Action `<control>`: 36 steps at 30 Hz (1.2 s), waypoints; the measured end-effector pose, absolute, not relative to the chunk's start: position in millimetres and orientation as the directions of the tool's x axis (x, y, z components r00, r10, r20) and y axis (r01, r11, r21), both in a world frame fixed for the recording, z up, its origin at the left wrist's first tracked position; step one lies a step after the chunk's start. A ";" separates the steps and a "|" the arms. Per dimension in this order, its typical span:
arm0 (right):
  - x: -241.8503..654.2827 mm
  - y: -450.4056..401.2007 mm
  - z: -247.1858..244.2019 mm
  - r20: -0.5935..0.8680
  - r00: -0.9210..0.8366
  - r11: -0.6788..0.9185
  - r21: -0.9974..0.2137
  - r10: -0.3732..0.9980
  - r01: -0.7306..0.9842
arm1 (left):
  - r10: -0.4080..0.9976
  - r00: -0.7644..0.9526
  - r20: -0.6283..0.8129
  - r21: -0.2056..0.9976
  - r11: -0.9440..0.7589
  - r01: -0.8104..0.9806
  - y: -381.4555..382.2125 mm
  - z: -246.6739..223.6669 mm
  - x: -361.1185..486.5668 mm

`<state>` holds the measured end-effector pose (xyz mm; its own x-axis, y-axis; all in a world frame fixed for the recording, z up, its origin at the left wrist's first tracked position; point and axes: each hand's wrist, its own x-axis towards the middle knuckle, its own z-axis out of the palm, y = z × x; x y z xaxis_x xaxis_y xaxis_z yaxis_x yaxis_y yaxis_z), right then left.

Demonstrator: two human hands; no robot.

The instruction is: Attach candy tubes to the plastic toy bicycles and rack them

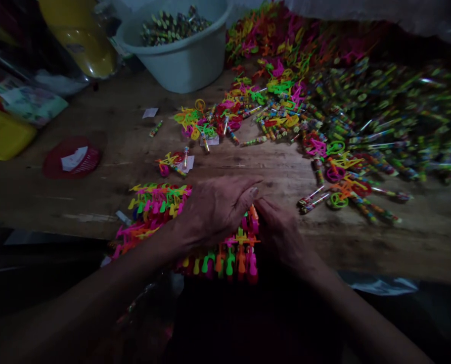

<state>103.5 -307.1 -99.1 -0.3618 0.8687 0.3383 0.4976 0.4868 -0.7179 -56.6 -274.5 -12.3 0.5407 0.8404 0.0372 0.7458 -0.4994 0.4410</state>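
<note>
Plastic toys (230, 260) in pink, green, orange and yellow, ranked in close rows at the front edge of the wooden tabletop (282, 172), seemingly overhanging it, directly under the hands. By the look of it, a fair number already set in order there; exact count impossible to tell, with hands and a forearm across the middle. Plenty left loose: a jumbled heap of toys (271, 30) along the far edge, a large mound of patterned tubes (392, 111) toward the far right corner, and more tubes inside the white tub (187, 63) at the far edge, left of centre. Also one small mixed cluster (168, 161) on a paper slip (189, 163), just beyond the rows.

Left hand (216, 207) palm down across the top of the rows, fingers pointing toward the tabletop's right edge, thumb alongside. Right hand (280, 230) angled inward at the rows' right end, fingers bent, tips close to the left thumb. Pinching, gripping or merely pressing: cannot tell for either, palms and most fingertips being hidden.
</note>
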 end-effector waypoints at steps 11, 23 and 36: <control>98.0 -316.5 -102.9 0.372 -0.292 0.470 -0.752 0.881 0.461 | 0.796 0.602 0.059 0.386 -0.575 0.722 -274.4 -19.6 -52.8; 113.7 -326.6 -110.7 0.419 -0.209 0.456 -0.666 0.884 0.591 | 0.763 0.446 0.467 0.265 -0.602 0.753 -374.6 22.6 -85.1; 116.6 -347.3 -119.6 0.505 -0.065 0.388 -0.569 0.861 0.725 | 0.858 0.317 0.404 0.270 -0.442 0.855 -344.7 -49.5 -130.7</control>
